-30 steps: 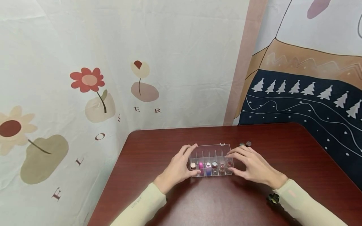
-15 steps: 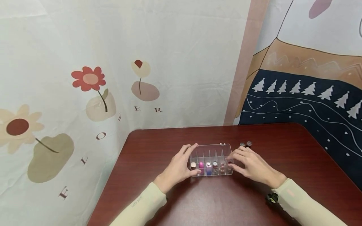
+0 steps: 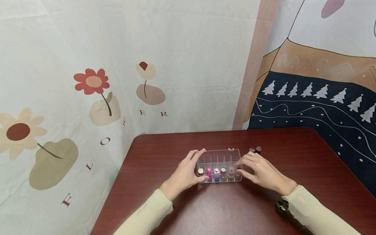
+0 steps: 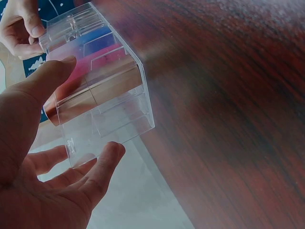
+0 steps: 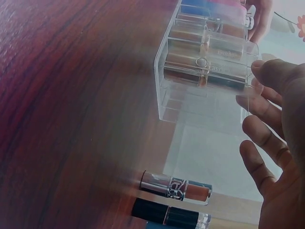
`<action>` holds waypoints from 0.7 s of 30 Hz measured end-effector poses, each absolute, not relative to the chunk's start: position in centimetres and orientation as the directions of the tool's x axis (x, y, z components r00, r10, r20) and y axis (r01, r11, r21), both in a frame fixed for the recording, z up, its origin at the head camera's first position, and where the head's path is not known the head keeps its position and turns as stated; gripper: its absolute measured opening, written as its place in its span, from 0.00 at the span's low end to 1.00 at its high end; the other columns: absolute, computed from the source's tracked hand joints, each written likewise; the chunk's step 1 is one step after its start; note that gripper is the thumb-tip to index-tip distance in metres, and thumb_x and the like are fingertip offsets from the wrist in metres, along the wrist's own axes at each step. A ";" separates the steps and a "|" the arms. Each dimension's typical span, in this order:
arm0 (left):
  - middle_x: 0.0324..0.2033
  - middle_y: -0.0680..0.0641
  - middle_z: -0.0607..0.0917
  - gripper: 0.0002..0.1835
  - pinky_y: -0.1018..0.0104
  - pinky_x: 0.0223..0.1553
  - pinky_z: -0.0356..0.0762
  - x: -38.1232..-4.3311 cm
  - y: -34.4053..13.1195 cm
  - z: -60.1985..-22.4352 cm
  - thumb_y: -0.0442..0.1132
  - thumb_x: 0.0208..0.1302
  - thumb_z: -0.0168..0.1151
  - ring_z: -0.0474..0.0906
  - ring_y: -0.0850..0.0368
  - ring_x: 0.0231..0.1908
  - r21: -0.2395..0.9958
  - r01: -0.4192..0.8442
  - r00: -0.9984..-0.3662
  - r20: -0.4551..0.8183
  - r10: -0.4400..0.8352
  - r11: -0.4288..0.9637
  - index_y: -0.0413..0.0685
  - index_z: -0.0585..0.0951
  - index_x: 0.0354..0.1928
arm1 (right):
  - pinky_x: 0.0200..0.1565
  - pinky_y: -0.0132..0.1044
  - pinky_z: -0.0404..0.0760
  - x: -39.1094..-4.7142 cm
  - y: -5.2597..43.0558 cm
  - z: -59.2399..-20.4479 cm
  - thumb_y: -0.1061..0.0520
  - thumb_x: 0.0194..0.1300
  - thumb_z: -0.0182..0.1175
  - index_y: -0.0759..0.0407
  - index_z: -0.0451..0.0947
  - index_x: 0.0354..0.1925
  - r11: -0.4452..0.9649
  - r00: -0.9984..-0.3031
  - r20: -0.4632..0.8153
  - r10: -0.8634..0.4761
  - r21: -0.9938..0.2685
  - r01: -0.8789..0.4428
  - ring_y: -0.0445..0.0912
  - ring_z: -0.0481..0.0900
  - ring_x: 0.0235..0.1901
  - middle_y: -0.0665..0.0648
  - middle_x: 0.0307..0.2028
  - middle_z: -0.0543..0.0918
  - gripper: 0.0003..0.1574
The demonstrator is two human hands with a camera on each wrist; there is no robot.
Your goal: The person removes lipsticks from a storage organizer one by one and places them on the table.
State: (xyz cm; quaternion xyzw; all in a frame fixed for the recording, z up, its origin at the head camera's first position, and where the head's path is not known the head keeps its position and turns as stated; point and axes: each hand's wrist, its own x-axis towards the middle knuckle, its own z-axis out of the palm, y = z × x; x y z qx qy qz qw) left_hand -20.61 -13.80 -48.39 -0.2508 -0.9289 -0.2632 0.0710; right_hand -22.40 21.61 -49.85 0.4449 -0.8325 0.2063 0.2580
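A clear acrylic lipstick organizer (image 3: 222, 154) sits on the table, with several lipstick tubes upright in its front row. Among them are a pink lipstick (image 3: 209, 172) and a purple-blue lipstick (image 3: 216, 177). My left hand (image 3: 182, 174) grips the left end, thumb across the front and fingers around the side and back. At the opposite end, my right hand (image 3: 261, 170) has thumb and forefinger at the top of the last lipstick tube (image 5: 183, 74), pinching there; its other fingers are spread behind. The thumb hides that tube's cap in the head view.
Behind the right hand lie two more tubes: a silver-capped lip gloss (image 5: 176, 186) and a black lipstick (image 5: 167, 212). The reddish-brown table (image 3: 164, 150) ends at printed cloths at the back and sides. A dark band (image 3: 282, 205) is on the right wrist.
My right thumb and fingers have moved left and drawn closer together over the last tube's top. The left hand and the organizer stay in place.
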 end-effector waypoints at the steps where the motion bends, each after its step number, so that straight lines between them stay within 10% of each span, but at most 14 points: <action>1: 0.75 0.39 0.79 0.60 0.42 0.68 0.91 -20.6 -13.8 -48.4 0.49 0.60 0.94 0.91 0.38 0.59 0.453 0.503 -0.864 0.264 0.428 0.736 0.52 0.69 0.90 | 0.58 0.37 0.80 -22.4 21.6 -49.8 0.58 0.63 0.86 0.49 0.94 0.51 0.520 -0.472 0.613 -0.633 -0.115 -0.847 0.41 0.84 0.49 0.42 0.46 0.93 0.19; 9: 0.76 0.39 0.79 0.60 0.41 0.68 0.91 -20.6 -13.8 -48.6 0.49 0.60 0.94 0.91 0.37 0.59 0.451 0.498 -0.867 0.255 0.428 0.740 0.52 0.68 0.90 | 0.68 0.30 0.79 -22.0 21.7 -49.7 0.59 0.61 0.88 0.47 0.94 0.51 0.543 -0.509 0.593 -0.624 -0.140 -0.828 0.40 0.86 0.50 0.41 0.47 0.93 0.21; 14: 0.76 0.39 0.79 0.61 0.40 0.69 0.90 -20.7 -13.8 -48.7 0.49 0.60 0.94 0.90 0.37 0.61 0.455 0.494 -0.870 0.250 0.426 0.741 0.52 0.68 0.90 | 0.88 0.22 0.52 -21.9 21.8 -49.5 0.60 0.61 0.88 0.47 0.94 0.52 0.553 -0.540 0.581 -0.609 -0.177 -0.814 0.43 0.89 0.51 0.41 0.47 0.93 0.22; 21: 0.75 0.39 0.79 0.60 0.41 0.69 0.90 -20.7 -13.8 -48.7 0.49 0.60 0.94 0.90 0.37 0.61 0.459 0.495 -0.869 0.253 0.425 0.738 0.52 0.68 0.90 | 0.87 0.20 0.51 -21.9 21.9 -49.4 0.61 0.59 0.88 0.50 0.94 0.52 0.536 -0.525 0.604 -0.600 -0.183 -0.824 0.44 0.89 0.51 0.43 0.47 0.93 0.24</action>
